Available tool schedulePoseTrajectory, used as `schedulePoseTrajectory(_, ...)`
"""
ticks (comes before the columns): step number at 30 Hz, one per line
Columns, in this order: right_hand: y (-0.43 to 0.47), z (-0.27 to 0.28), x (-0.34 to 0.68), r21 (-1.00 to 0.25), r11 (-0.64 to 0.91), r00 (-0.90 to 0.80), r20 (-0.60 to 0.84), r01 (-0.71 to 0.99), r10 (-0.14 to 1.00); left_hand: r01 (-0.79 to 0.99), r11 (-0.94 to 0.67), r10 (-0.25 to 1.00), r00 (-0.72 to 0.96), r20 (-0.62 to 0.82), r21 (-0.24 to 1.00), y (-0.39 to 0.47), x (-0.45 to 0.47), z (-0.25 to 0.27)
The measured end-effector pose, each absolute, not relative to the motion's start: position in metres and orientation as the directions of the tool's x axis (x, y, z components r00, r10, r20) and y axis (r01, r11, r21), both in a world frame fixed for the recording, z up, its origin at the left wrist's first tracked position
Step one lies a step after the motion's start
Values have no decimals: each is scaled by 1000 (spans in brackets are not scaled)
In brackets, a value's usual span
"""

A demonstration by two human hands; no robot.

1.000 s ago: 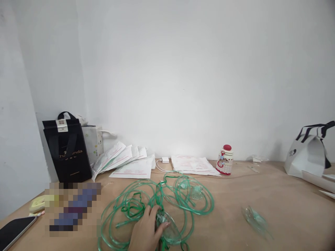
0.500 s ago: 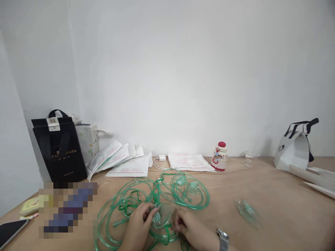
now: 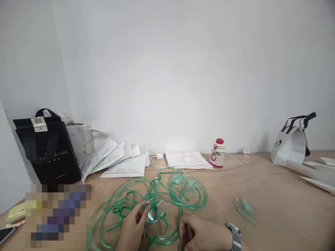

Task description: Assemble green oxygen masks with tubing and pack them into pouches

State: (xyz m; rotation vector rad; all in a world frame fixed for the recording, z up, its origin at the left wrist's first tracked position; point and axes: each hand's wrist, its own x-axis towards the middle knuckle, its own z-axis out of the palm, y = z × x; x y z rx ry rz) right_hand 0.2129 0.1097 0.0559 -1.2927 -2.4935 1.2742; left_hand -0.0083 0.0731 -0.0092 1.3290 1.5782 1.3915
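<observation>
Left hand (image 3: 133,226) low at frame bottom, fingers pinched on a clear mask (image 3: 154,211) raised just off the table (image 3: 274,195). Mask sits amid a tangle of green tubing (image 3: 157,190) spread across the table's near middle. Right hand (image 3: 201,235), watch at the wrist, rests curled on the table beside the tubing loops; whether it grips anything, cannot tell. Second clear mask (image 3: 244,209) lies apart to the right. Behind: black bag (image 3: 45,150), white packets (image 3: 117,160), small red-capped bottle (image 3: 217,153) by the wall
</observation>
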Motion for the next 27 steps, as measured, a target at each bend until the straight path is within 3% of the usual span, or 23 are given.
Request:
schedulePoseTrajectory(3, 105, 52, 208, -665, 346, -633, -249, 662, 733, 265, -74, 947, -283, 151, 961, 73, -8, -8)
schedulePoseTrajectory(6, 106, 42, 202, -787, 320, -663, -145, 528, 735, 290, -79, 944, -284, 165, 954, 71, -7, -6)
schedulePoseTrajectory(12, 115, 33, 190, -966, -2, -643, -173, 258, 746, 301, -90, 938, -296, 183, 949, 68, -8, -1)
schedulePoseTrajectory(15, 118, 35, 188, -975, -208, -596, -212, 77, 774, 301, -116, 930, -301, 209, 947, 65, -8, 3)
schedulePoseTrajectory(17, 120, 36, 191, -960, -275, -559, -254, 47, 789, 297, -135, 922, -310, 230, 945, 64, -8, 5)
schedulePoseTrajectory(22, 134, 33, 203, -954, -283, -531, -289, 94, 797, 261, -138, 903, -363, 229, 955, 67, -8, 4)
schedulePoseTrajectory(27, 154, 35, 216, -982, -154, -463, -188, 111, 866, 208, -97, 848, -494, 191, 973, 75, -30, 11)
